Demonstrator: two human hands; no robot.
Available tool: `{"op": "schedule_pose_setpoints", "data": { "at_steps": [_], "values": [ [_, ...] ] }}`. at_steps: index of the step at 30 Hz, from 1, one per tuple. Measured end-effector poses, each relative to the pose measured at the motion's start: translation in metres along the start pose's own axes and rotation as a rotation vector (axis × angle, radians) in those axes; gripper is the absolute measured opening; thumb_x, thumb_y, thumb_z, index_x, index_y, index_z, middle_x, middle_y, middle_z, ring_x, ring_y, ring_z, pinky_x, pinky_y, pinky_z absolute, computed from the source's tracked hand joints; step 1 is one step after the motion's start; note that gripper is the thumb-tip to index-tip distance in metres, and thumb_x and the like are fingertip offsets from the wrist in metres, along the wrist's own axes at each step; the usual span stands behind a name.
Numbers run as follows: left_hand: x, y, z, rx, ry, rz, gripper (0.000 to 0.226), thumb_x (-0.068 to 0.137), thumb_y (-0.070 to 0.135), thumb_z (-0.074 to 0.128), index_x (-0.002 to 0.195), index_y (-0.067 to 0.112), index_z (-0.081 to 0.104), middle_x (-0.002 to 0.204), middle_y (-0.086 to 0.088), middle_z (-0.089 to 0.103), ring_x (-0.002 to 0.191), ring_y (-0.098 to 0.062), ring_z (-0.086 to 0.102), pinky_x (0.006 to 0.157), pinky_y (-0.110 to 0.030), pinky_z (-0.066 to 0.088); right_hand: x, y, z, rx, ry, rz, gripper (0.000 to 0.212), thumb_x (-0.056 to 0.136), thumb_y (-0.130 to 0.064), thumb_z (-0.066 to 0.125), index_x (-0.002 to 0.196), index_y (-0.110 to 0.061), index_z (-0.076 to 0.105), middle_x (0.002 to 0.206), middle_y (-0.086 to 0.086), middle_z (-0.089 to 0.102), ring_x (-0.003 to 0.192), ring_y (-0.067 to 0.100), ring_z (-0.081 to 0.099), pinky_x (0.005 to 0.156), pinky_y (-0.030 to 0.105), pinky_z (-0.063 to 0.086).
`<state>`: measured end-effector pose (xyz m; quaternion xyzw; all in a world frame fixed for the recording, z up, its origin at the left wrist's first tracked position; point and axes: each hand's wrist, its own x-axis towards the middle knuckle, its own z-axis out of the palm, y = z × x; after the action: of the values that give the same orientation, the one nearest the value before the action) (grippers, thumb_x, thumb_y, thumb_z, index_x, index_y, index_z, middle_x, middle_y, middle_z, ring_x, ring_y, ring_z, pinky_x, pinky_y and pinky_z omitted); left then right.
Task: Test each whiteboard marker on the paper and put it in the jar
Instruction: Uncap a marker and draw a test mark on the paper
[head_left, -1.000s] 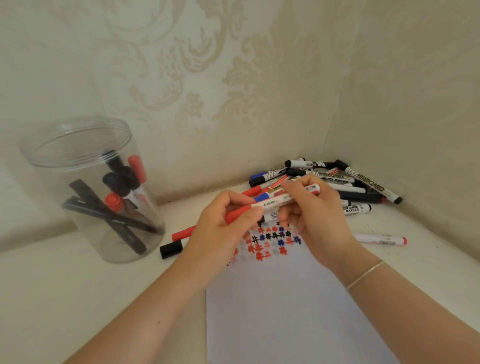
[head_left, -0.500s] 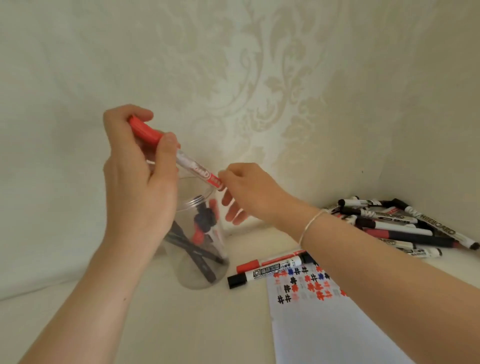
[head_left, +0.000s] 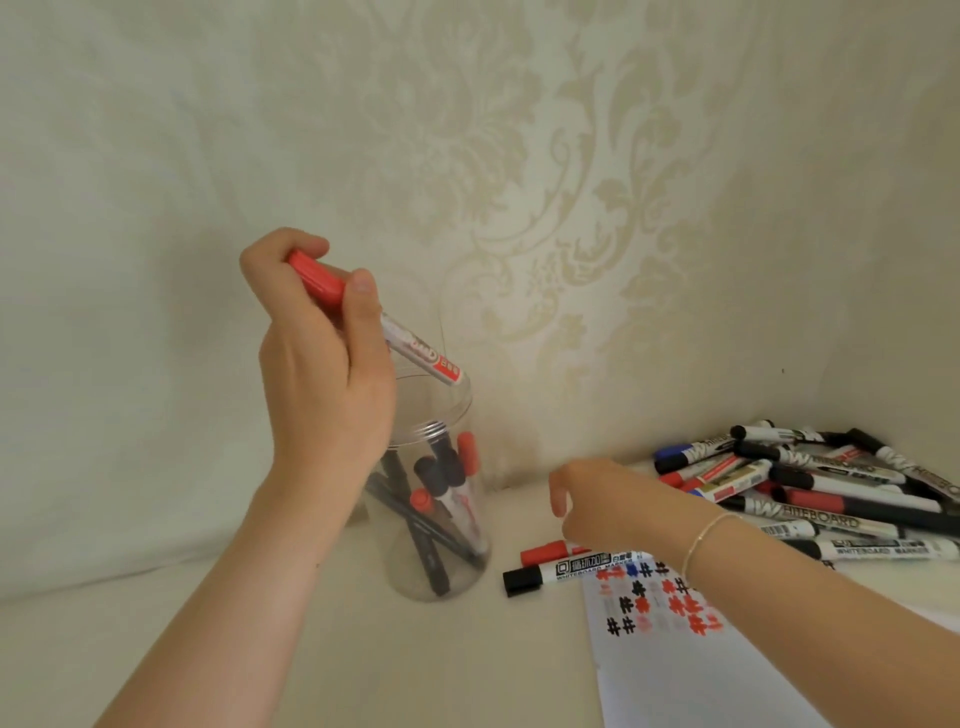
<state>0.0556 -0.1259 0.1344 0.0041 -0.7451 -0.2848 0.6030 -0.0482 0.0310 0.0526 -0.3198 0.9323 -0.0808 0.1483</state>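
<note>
Fingers and thumb of the left hand (head_left: 322, 364) form a grip around a red-capped white whiteboard marker (head_left: 376, 322), cap end uppermost and the barrel slanting down to the right, its lower end at the rim of the clear plastic jar (head_left: 441, 571). Several black and red markers already stand inside that jar. The right hand (head_left: 602, 499) hovers low over the cream tabletop (head_left: 260, 649), fingers loosely curled and holding nothing. Just below it lie a red-capped marker (head_left: 545, 553) and a black-capped marker (head_left: 561, 571), touching the top edge of the white paper sheet (head_left: 685, 675) with red, black and blue test marks. A pile of loose markers (head_left: 810, 493) sits in the corner.
</note>
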Motion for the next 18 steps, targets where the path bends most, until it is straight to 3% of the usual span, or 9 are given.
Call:
{"op": "schedule_pose_setpoints", "data": {
  "at_steps": [3,5,10,12,16,18],
  "values": [
    [0.001,-0.006,0.001,0.126,-0.085,-0.042,0.022,0.099,0.021,0.039,0.118,0.011,0.035,0.073,-0.006,0.056,0.061,-0.021,0.057,0.059,-0.033,0.045,0.001,-0.001,0.006,-0.089,-0.105,-0.029,0.037,0.086,-0.001,0.045,0.121,0.000,0.058,0.125,0.020,0.059,0.079,0.020,0.047,0.067,0.031,0.046],
    [0.000,-0.008,0.004,0.219,-0.190,-0.061,0.019,0.099,0.023,0.041,0.115,0.014,0.036,0.065,-0.003,0.051,0.056,-0.015,0.053,0.051,-0.023,0.038,0.007,-0.001,0.011,-0.112,-0.103,-0.031,0.036,0.086,-0.001,0.046,0.119,-0.002,0.060,0.121,0.018,0.061,0.078,0.020,0.050,0.067,0.030,0.043],
    [-0.001,-0.014,0.009,0.365,-0.444,-0.118,0.014,0.096,0.030,0.049,0.098,0.018,0.043,0.068,0.000,0.057,0.060,-0.019,0.058,0.057,-0.038,0.048,0.018,0.001,0.018,-0.120,-0.093,-0.047,0.033,0.089,-0.003,0.047,0.117,-0.003,0.064,0.117,0.018,0.065,0.094,0.028,0.064,0.085,0.036,0.051],
    [0.002,-0.017,0.011,0.390,-0.558,-0.223,0.014,0.091,0.031,0.057,0.088,0.019,0.050,0.072,0.000,0.061,0.066,-0.018,0.060,0.061,-0.035,0.049,0.020,0.003,0.018,-0.120,-0.083,-0.060,0.032,0.089,-0.004,0.047,0.117,-0.004,0.064,0.115,0.016,0.065,0.102,0.031,0.063,0.090,0.038,0.052],
    [0.011,-0.023,0.018,0.501,-0.854,-0.345,0.013,0.085,0.029,0.057,0.079,0.019,0.062,0.078,0.000,0.063,0.073,-0.016,0.059,0.061,-0.030,0.045,0.020,0.006,0.017,-0.097,-0.014,-0.124,0.030,0.089,-0.004,0.047,0.115,-0.009,0.064,0.112,0.010,0.061,0.099,0.028,0.061,0.089,0.037,0.052],
    [0.018,-0.024,0.021,0.514,-1.020,-0.370,0.029,0.083,0.032,0.048,0.081,0.009,0.065,0.082,-0.008,0.067,0.079,-0.025,0.063,0.068,-0.034,0.049,0.020,0.009,0.015,-0.035,0.091,-0.176,0.029,0.091,-0.009,0.047,0.115,-0.015,0.062,0.103,0.003,0.050,0.095,0.025,0.057,0.085,0.034,0.048]
  ]
}}
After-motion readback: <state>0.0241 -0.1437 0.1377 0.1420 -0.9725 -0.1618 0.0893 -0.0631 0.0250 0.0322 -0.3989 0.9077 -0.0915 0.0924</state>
